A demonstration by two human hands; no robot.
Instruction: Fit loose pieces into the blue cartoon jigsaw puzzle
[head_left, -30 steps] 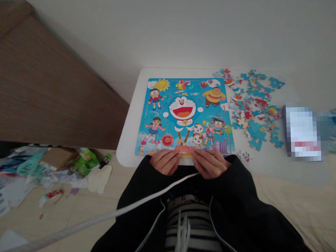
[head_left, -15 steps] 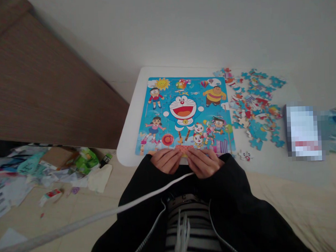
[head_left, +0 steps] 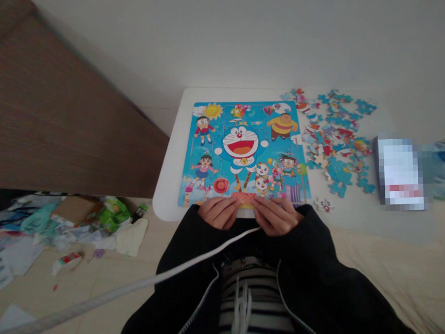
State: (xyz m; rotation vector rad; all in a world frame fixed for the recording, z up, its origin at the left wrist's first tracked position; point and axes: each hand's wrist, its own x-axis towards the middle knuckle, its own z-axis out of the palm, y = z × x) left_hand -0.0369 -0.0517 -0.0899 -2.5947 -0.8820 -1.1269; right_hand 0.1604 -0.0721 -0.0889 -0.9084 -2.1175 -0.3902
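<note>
A blue jigsaw puzzle (head_left: 240, 147) with cartoon figures lies flat on a white table. At its near edge, my left hand (head_left: 219, 212) has its fingers pressed together on the left of an orange brick-patterned part (head_left: 245, 198). My right hand (head_left: 278, 216) is closed in the same way, its fingertips on the right of that part. Whether the orange part is a separate piece I cannot tell. My thumbs are mostly hidden. Right of the puzzle lie several loose puzzle pieces (head_left: 339, 170), one with a white face (head_left: 323, 204) near my right sleeve.
A phone (head_left: 401, 175) with a blurred screen stands at the right of the table (head_left: 167, 188). A pale cord (head_left: 139, 283) crosses in front of me. A brown wooden panel (head_left: 71, 114) rises at the left, with bags and wrappers (head_left: 81, 218) on the floor below it.
My right hand has shifted slightly right, away from my left hand, so more of the orange part shows between the fingertips. The view has shifted slightly.
</note>
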